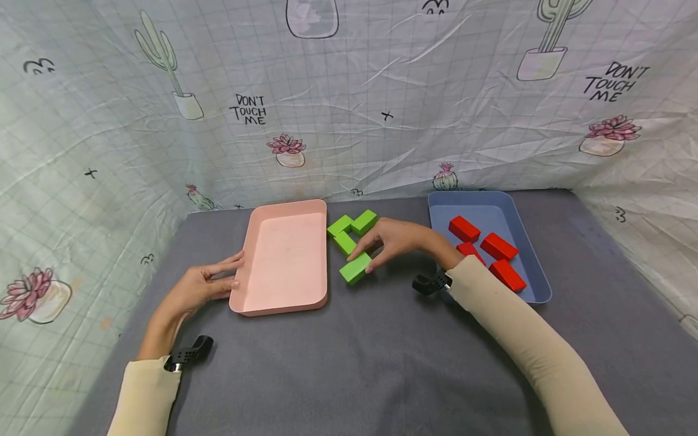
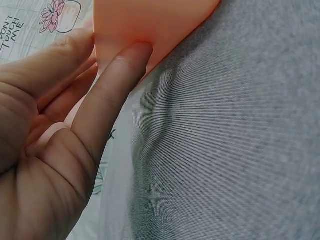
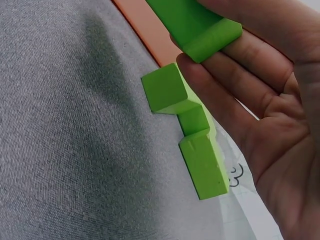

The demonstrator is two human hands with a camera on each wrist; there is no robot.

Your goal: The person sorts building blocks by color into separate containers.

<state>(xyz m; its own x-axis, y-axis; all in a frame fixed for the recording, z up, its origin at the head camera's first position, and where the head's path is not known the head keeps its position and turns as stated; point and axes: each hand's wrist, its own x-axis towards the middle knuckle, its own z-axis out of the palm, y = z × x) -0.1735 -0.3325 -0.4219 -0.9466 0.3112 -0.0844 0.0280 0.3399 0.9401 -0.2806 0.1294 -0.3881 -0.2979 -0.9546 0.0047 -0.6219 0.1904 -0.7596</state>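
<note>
Head view: pinching a green block (image 1: pixel 353 271) between thumb and fingertips of the right hand (image 1: pixel 397 238), holding it to the right of the pink tray (image 1: pixel 286 260), on the near side of the other green blocks (image 1: pixel 341 225). Resting the left hand (image 1: pixel 197 290) against the tray's left side, with fingers extended rather than curled. Probably handling something light and stiff, hard to damage, though perhaps risking slips on smooth, flat faces. Best gripping across two opposite sides near the middle, leaving the lower face free.

Gray cloth-topped tbl (image 1: pixel 305 375), pink tray (image 1: pixel 286 260) at L, blue tray (image 1: pixel 491 212) at R; 3 green blks (image 1: pixel 345 243) btwn
</note>
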